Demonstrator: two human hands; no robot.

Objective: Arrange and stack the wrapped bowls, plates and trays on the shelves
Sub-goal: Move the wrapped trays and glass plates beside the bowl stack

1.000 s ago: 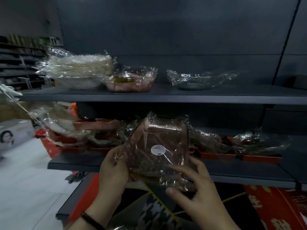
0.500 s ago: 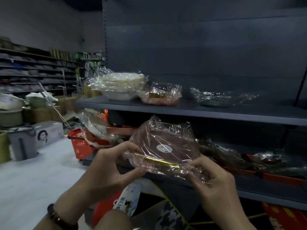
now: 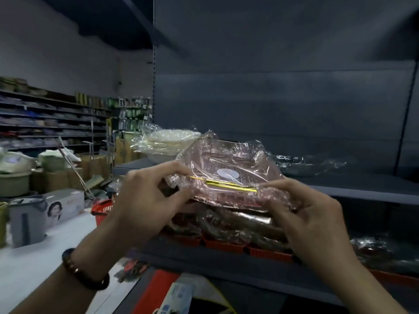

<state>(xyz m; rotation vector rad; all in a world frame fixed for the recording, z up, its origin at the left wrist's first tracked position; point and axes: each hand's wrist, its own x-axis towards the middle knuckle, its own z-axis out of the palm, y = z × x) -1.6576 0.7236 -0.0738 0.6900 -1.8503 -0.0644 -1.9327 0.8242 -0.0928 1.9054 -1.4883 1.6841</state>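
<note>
Wrapped pink tray (image 3: 226,175), pinched at both ends by left hand (image 3: 145,200) and right hand (image 3: 310,214), could slip through the slick film.

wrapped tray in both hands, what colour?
Translucent pinkish-brown wrapped tray, yellow strip along the near edge; head view.

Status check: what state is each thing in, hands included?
Pink tray: wrapped, held up by both hands
Left hand: pinching the tray's left edge
Right hand: pinching the tray's right edge
White bowls: wrapped, stacked on upper shelf
Clear dish: wrapped, resting on upper shelf
Red trays: wrapped, on lower shelf
</note>
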